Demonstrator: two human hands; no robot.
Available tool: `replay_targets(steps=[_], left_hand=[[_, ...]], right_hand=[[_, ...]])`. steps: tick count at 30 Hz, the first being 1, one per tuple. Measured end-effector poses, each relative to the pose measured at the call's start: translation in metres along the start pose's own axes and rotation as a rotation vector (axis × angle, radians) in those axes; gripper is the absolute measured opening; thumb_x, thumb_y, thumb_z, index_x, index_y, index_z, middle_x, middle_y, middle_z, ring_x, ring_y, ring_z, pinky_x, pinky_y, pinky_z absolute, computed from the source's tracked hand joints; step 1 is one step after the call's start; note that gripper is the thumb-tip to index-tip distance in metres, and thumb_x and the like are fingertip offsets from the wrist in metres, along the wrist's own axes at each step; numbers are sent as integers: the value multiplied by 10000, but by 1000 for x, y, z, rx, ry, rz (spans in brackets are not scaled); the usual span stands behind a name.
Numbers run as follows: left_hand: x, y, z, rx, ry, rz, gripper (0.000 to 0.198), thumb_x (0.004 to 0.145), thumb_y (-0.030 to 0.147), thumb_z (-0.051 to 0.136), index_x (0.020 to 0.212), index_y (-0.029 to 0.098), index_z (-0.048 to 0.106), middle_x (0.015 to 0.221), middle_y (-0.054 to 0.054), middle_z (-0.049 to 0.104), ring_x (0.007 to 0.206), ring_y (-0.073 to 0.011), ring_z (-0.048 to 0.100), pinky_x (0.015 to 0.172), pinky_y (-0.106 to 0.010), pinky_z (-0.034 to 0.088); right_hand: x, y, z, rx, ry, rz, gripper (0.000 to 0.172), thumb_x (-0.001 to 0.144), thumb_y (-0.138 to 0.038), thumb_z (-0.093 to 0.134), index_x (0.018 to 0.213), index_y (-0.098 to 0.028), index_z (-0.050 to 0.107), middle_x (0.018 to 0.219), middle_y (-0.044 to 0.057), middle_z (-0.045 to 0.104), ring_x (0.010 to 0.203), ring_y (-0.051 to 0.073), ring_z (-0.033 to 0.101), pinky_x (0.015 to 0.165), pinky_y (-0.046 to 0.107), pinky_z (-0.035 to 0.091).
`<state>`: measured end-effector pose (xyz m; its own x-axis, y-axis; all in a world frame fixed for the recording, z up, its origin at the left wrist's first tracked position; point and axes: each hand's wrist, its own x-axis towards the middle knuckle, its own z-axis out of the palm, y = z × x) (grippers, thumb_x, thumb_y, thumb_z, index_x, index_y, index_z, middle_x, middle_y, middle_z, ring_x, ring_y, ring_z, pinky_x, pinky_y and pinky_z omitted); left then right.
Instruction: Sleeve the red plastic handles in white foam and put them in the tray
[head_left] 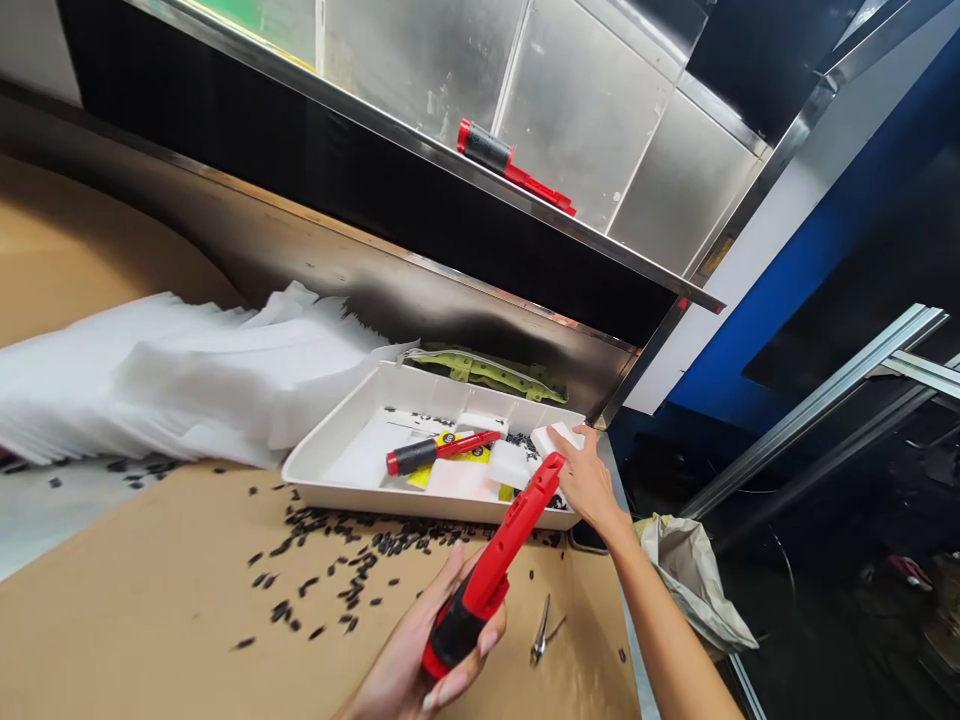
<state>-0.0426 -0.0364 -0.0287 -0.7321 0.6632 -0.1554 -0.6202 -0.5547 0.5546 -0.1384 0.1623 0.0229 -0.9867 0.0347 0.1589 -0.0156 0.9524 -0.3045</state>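
My left hand [442,630] is wrapped round the black grip of a red-and-black plastic tool body [510,530], whose long red end points up and to the right. My right hand [589,480] reaches over the right end of a white tray [330,490]. Its fingers are closed about a white block [546,438], perhaps foam. A second red-and-black tool body [442,452] lies in the tray, across a yellow packet [420,478], among white blocks and small black pieces. Many small black clips or pieces [360,570] are strewn on the brown tabletop before the tray.
Pliers or cutters [541,635] lie on the brown surface [187,620]. White foam sheets [202,380] are piled at the left. A third tool body [510,165] rests on the metal ledge above. Behind the tray is a green strip-like item [495,370]; a pale bag [694,575] stands right.
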Motion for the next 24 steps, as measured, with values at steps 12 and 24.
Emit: replay_targets(steps=[12,24], left_hand=[[0,1,3,22,36,18,551,585,699,739,606,163,616,497,2,603,247,20,271,283,-126,91],[28,33,-73,1620,258,598,565,756,689,546,1198,359,668,1139,-26,731,1080,-387,621,978,-570,434]], right_hand=[[-1,8,12,113,16,-60,534,931,-315,406,1461,-247,382,1502,139,268,1252,294,508,1032,443,414],[-86,64,-28,286,317,-39,482,930,-279,422,1405,-200,459,1417,89,456,1326,174,417,1140,352,324]])
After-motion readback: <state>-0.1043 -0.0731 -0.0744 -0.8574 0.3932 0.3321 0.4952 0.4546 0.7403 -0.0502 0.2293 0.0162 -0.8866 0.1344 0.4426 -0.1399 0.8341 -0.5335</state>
